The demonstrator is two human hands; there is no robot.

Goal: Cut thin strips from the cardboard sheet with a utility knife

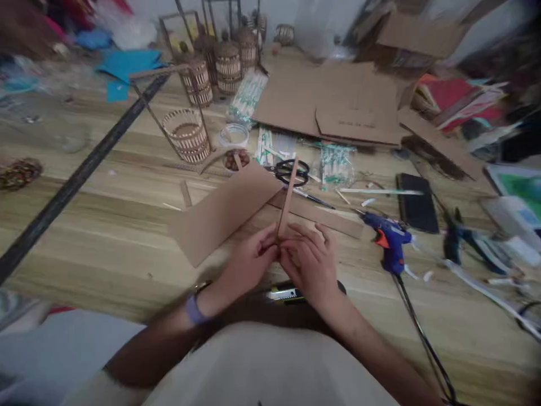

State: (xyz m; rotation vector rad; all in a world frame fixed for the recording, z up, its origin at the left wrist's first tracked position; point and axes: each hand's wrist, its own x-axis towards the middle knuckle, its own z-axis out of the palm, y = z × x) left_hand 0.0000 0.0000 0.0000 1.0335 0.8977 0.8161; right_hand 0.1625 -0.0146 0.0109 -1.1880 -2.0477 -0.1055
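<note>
A narrow brown cardboard strip (289, 194) points up and away from me, its near end pinched in the fingers of my left hand (253, 256). My right hand (311, 259) closes on the same end from the other side, with its outer fingers partly raised. The fingertips meet, and the exact grip there is blurred. Left of the strip lies a flat cardboard piece (228, 211). Behind it are black-handled scissors (291, 172) and another cardboard strip (325, 217). A yellow and black utility knife (287, 292) lies under my wrists, partly hidden.
To the right are a blue glue gun (393, 242) with its cord, a black phone-like slab (417, 203) and pliers (477, 242). Stick-built lanterns (228, 67), an open stick basket (186, 135) and cardboard sheets (329, 101) stand at the back. A dark bar (84, 175) crosses the left.
</note>
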